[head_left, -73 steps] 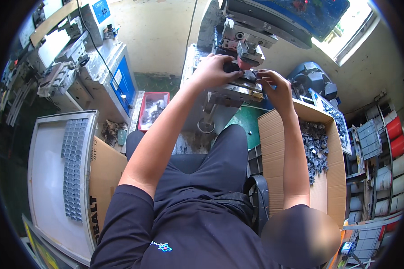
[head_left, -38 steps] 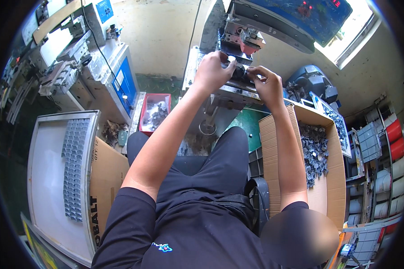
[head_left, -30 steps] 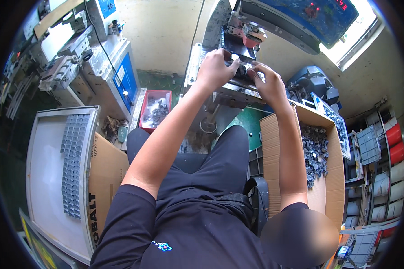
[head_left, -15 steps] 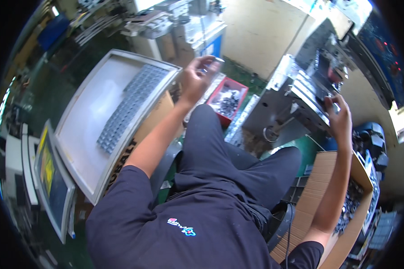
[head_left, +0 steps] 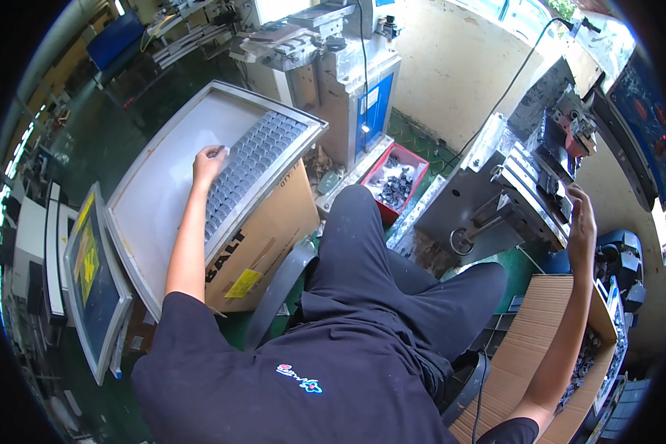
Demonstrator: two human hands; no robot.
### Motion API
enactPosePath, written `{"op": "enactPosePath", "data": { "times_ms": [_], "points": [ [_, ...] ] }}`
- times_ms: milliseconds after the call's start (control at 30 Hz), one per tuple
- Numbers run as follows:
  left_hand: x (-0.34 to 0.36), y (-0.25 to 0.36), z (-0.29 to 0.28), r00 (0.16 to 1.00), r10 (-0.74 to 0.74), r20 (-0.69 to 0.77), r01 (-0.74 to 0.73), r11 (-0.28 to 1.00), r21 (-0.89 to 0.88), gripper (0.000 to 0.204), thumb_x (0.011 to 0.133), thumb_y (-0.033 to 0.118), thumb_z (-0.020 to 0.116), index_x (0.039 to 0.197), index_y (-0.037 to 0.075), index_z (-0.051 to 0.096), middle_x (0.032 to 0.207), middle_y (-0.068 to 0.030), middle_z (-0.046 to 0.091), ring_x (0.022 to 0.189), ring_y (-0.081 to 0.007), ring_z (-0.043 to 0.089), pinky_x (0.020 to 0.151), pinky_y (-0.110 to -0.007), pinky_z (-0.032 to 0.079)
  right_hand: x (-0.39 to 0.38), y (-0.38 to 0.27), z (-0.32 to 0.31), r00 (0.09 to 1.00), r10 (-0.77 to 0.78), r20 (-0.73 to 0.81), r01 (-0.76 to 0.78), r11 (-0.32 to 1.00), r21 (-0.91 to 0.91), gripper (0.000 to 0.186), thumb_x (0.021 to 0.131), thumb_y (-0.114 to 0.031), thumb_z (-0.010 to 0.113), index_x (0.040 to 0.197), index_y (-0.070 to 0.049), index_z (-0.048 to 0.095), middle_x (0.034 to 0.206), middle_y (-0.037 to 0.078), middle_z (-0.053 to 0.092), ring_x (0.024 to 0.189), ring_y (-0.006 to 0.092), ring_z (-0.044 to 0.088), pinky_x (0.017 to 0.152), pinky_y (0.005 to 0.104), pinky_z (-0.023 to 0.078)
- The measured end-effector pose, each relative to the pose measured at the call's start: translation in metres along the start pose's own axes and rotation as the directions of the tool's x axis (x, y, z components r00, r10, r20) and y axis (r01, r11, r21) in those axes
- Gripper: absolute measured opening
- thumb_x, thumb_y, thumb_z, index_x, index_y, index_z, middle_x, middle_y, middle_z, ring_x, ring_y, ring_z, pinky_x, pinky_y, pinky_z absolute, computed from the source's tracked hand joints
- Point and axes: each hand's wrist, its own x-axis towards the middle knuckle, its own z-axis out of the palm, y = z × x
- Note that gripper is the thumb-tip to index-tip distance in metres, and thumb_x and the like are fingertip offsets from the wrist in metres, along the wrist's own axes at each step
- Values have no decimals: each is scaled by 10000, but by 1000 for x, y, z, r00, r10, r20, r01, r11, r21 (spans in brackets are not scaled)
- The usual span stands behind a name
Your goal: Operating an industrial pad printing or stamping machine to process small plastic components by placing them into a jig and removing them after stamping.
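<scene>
My left hand is over a white framed tray on the left. Its fingers pinch a small grey metal part, beside the rows of similar grey parts laid out along the tray's right side. On the right, my right hand is raised at the edge of a bench machine. Its fingers stretch up near the metal fixture, and I see nothing held in them; the palm side is partly hidden.
A red bin of small dark parts stands beyond my knees. The tray rests on a cardboard box. An open carton with metal parts is under my right arm. A dark control panel hangs at the far right.
My left hand has moved left and down from above my knee to the tray, carrying the small part. My right hand has shifted slightly down and right in view, its fingers straighter.
</scene>
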Motion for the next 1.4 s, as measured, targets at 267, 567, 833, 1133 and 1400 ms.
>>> {"op": "enactPosePath", "data": {
  "times_ms": [267,567,833,1133,1400],
  "points": [
    [-2,-8,-11,996,-64,67,46,970,237,413,697,360,712,977,56,702,891,-130,701,836,-229,674,777,-308,505,-34,55,-92,992,78,-102,-74,997,36,439,1015,-351,317,1209,-32,548,1216,111,565,1195,223,481,1019,349,327],
    [18,-24,-5,977,-84,198,55,988,147,411,696,346,737,1006,77,709,946,-143,694,870,-227,659,821,-297,488,-110,135,-170,906,370,-207,-362,929,77,600,995,-469,277,1220,31,519,1219,174,542,1172,264,479,1027,375,316],
    [12,-7,1,962,-126,243,136,990,-26,348,798,287,650,982,-5,697,828,-84,680,816,-162,608,824,-265,437,-207,235,-199,710,658,-249,-649,750,130,537,973,-463,393,1169,12,551,1092,135,596,1016,223,548,899,326,407],
    [6,3,3,957,-177,228,185,983,-13,362,815,319,621,962,-2,699,824,-85,681,836,-170,603,840,-278,424,-290,247,-150,692,712,-121,-688,600,-409,425,903,-251,589,1256,-30,506,1152,200,601,1055,265,584,915,353,438],
    [34,-30,-6,1000,-18,-1,18,942,337,455,861,436,519,1050,49,666,987,-184,668,982,-340,614,847,-382,458,-279,210,-128,763,623,-173,-596,574,-562,377,838,-189,644,1145,17,571,1112,198,612,1032,331,586,906,376,445]
  ]
}}
